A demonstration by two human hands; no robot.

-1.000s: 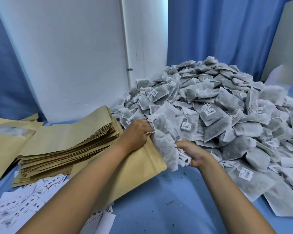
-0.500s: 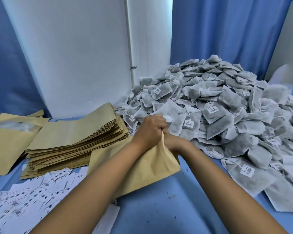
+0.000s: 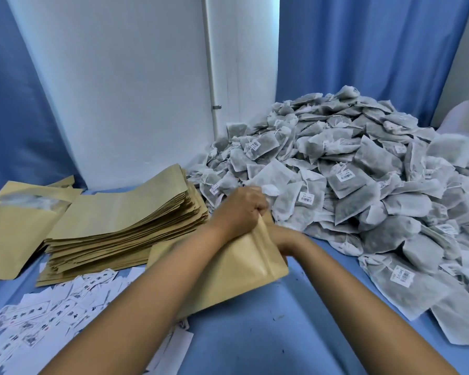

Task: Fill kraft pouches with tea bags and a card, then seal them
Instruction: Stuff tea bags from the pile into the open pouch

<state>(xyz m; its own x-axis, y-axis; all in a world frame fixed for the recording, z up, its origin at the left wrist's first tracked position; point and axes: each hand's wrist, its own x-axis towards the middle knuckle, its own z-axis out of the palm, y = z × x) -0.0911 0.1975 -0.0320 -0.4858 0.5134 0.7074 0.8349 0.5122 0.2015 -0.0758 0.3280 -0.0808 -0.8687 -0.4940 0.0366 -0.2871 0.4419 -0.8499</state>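
Tea bags gone from sight since a second ago; the right hand (image 3: 278, 236) is now inside the kraft pouch (image 3: 244, 269), its grip hidden. Left hand (image 3: 241, 209) pinches the pouch mouth. Tea-bag heap (image 3: 363, 185) just right of the grip, pouch stack (image 3: 125, 223) left, bare blue worktop (image 3: 268, 334) below.
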